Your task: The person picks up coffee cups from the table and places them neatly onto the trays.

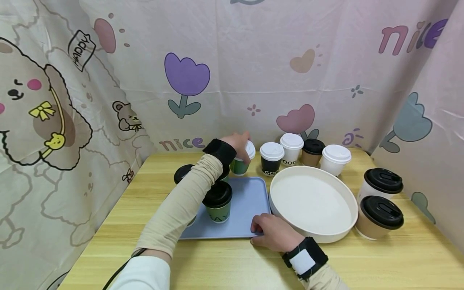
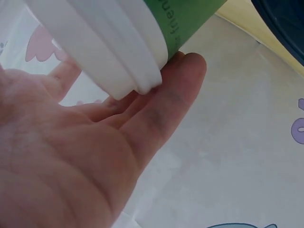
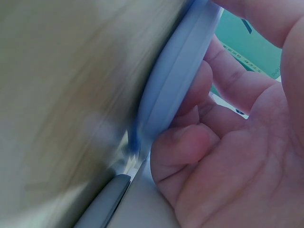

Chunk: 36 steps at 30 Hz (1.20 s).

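Note:
My left hand (image 1: pixel 237 146) reaches over the tray's far side and holds a green paper cup (image 1: pixel 239 166) with a white lid (image 2: pixel 107 45). The cup leans slightly, and the fingers (image 2: pixel 164 107) lie along its side. At the front right corner of the blue tray (image 1: pixel 246 201), my right hand (image 1: pixel 273 231) grips the rim with curled fingers (image 3: pixel 183 147). A green paper cup (image 1: pixel 218 211) with a black lid stands on the tray. More black-lidded cups beside it are partly hidden by the left arm.
A round white tray (image 1: pixel 313 201) adjoins the blue one. Behind it stand a black cup (image 1: pixel 271 163), two white cups (image 1: pixel 291 151) and a brown cup (image 1: pixel 312 155). To the right are a larger brown cup (image 1: pixel 378 217) and a white cup (image 1: pixel 382 181), both black-lidded. A printed curtain (image 1: pixel 235 80) hangs behind.

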{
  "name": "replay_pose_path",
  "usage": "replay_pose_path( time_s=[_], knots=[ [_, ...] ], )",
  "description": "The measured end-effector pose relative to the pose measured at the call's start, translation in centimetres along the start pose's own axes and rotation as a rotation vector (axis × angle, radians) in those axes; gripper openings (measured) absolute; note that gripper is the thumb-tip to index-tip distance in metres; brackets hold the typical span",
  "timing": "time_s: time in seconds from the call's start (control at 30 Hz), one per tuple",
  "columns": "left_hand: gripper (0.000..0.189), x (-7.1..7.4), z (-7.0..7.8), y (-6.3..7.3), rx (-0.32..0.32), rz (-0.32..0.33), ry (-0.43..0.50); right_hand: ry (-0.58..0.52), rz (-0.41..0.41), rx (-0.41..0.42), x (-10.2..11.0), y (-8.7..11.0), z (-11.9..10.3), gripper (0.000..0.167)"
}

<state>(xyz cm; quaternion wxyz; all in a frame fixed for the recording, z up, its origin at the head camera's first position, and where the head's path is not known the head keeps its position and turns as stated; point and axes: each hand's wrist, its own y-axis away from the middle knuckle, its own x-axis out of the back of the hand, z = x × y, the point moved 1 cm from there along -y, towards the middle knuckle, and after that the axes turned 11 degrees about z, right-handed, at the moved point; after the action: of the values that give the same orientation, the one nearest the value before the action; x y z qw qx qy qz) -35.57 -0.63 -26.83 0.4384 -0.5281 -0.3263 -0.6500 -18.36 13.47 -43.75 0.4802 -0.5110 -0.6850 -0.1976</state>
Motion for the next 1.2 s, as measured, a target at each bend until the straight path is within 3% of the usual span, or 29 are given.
replay_pose_path(
  time_s=[0.47,1.2],
  knots=[
    [0.070,-0.5,-0.1,1.0,0.028,-0.021,0.051,0.001,0.011,0.008,0.2,0.0,0.0,0.023],
    [0.075,-1.2,-0.4,1.8,-0.035,-0.041,0.085,0.001,-0.007,-0.010,0.0,-0.1,-0.1,0.023]
  ],
)
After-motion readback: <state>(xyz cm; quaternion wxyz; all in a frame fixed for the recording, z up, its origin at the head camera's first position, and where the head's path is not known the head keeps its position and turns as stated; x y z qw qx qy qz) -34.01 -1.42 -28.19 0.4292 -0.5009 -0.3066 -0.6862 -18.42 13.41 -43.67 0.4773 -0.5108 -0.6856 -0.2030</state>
